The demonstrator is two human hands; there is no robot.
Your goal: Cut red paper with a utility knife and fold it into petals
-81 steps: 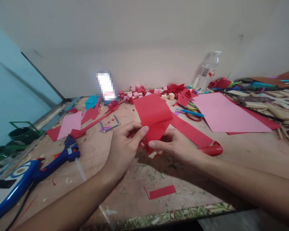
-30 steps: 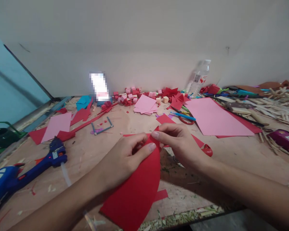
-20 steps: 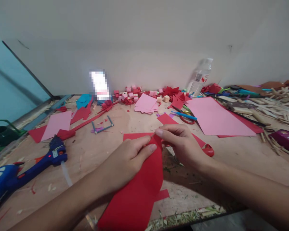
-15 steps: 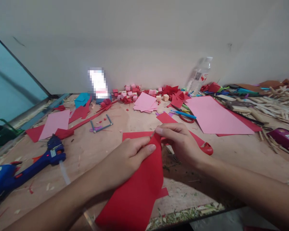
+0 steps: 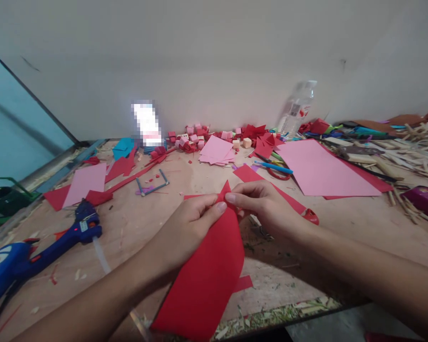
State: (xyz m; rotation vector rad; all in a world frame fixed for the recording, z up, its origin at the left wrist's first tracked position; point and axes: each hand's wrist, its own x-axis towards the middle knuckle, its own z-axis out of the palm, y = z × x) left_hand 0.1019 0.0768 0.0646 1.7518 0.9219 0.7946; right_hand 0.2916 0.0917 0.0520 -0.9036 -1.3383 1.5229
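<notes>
With the clock centred on the pinched tip, the red sheet [image 5: 207, 280] is held just above the table [image 5: 128, 216] at its near side, its body falling away towards 6 and 7 o'clock in a soft curve. From 8 o'clock it is grasped by the left hand [image 5: 194, 218], thumb laid flat on top; from 3 o'clock it is pinched by the right hand [image 5: 260, 197] between thumb and fingers. A small point of paper stands up at 12 o'clock, between the two thumbs. The fingers underneath are hidden, so whether an edge has been turned under cannot be told. For neat handling, the pinch is best made light and even, since thin paper would likely be creased by a hard thumb; the left hand is best used as the steady anchor while fine adjustment is left to the right. The loose end is best left free of the shavings [image 5: 296, 311] at 5 o'clock, and of the red scrap [image 5: 244, 283] lying partly behind it. Further out, a red strip [image 5: 251, 174] is seen at 1 o'clock, a pink stack [image 5: 217, 149] at 12, the scissors [image 5: 281, 179] and blue pen [image 5: 274, 166] at 2, and the glue gun [image 5: 87, 223] at 9, where the forearm is best passed clear of its nozzle.
</notes>
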